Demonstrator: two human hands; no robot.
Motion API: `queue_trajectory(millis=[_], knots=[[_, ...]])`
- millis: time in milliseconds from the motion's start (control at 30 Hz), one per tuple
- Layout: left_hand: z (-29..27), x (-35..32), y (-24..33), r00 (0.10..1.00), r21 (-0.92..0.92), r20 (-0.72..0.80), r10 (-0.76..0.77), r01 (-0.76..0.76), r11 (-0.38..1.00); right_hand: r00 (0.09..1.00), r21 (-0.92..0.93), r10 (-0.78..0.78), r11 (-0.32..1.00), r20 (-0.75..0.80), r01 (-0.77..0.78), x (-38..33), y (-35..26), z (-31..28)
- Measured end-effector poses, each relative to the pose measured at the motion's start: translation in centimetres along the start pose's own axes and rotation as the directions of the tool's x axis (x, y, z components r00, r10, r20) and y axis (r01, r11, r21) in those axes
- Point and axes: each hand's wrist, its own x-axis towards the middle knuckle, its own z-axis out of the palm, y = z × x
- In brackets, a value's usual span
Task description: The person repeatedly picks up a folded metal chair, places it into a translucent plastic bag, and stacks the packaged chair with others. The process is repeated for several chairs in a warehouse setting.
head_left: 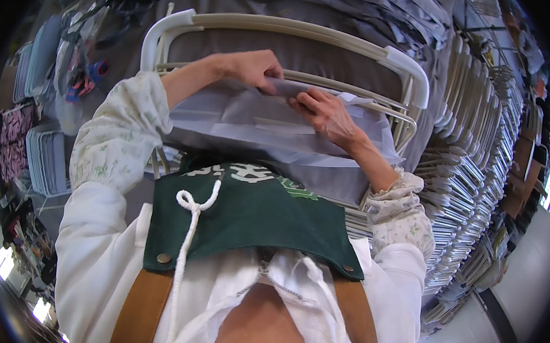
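Note:
A cream metal tube frame (pixel 285 27) with white plastic corner pieces lies before me, probably part of a folding chair. A sheet of grey fabric (pixel 234 119) hangs from its inner crossbar toward my apron. My left hand (pixel 251 68) is closed, thumb and fingers pinching the upper edge of the fabric at the bar. Just to the right and slightly nearer, my right hand (pixel 327 113) curls its fingers over the same folded edge. The fabric looks wrapped around the bar between both hands. What lies under my fingertips is hidden.
Tall stacks of similar cream tube frames (pixel 467 115) stand close on my right. Folded grey fabric pieces (pixel 388 17) are heaped at the far side. To the left are grey-blue panels (pixel 46 155), a pink patterned bundle (pixel 15 144) and clear plastic wrapping (pixel 74 36).

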Motion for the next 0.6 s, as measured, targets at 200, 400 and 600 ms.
queue_trajectory(millis=[200,400,600], knots=[[1.2,-1.2,0.1,0.991,-0.020,-0.134,0.014,-0.017,1.000,0.687,0.522,0.430,0.448,0.586,-0.726,-2.1,8.7,-5.1],[0.9,-0.9,0.6,0.995,-0.089,-0.094,-0.024,0.015,0.996,0.494,0.489,0.046,0.088,0.868,-0.868,-7.8,17.5,-5.3],[0.1,-0.3,1.0,0.994,0.015,-0.014,-0.109,0.109,0.994,0.946,0.272,0.272,0.910,0.175,-0.312,-13.6,7.6,-8.6]])
